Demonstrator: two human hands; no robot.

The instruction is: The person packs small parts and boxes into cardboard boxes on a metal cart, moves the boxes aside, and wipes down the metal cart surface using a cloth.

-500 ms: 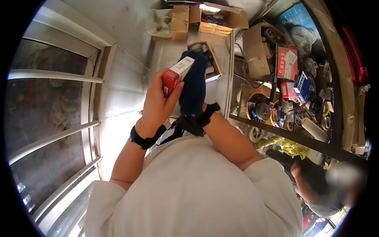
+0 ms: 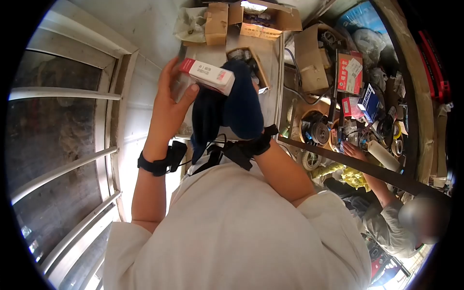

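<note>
A small red-and-white box (image 2: 208, 75) lies tilted against a dark blue cloth (image 2: 244, 106), white printed side up. My left hand (image 2: 169, 101) has its fingers at the box's red end and its thumb at the lower edge, gripping it loosely. Mostly hidden behind the cloth, my right hand (image 2: 255, 87) is wrapped in or holding the fabric, which touches the box's right end. Part of the cloth hangs down between my wrists. Black straps circle both wrists.
Ahead, a shallow carton (image 2: 261, 72) and an open cardboard box (image 2: 263, 29) rest on a pale surface. Shelving at right holds a blue MAHLE box (image 2: 369, 104), coils and loose parts. A co-worker's hand (image 2: 355, 151) reaches into it. A barred window (image 2: 63, 92) stands at left.
The box has turned from steeply slanted to nearly sideways, its printed side now facing up. My left hand moved left with spread fingers. More cloth hangs down. The co-worker's arm now reaches toward the shelf.
</note>
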